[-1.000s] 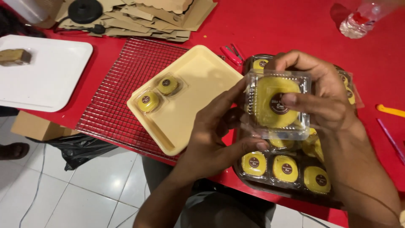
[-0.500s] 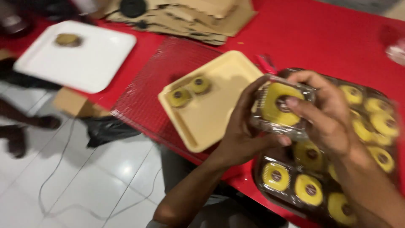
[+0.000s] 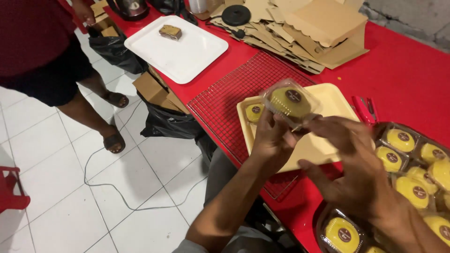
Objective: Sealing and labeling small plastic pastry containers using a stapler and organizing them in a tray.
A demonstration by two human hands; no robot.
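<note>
Your left hand [image 3: 272,136] pinches the clear box [image 3: 291,100] holding 1 yellow cake over the cream tray [image 3: 328,140]; your right hand [image 3: 347,154], half open, seems to touch its edge. A loose lid could pop, dropping the cake.

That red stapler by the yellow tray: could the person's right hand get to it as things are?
Probably yes. The red stapler lies in the open on the red table beside the yellow tray, just past the right hand, with nothing over it. That hand only touches the clear cake box, which the left hand holds.
</note>
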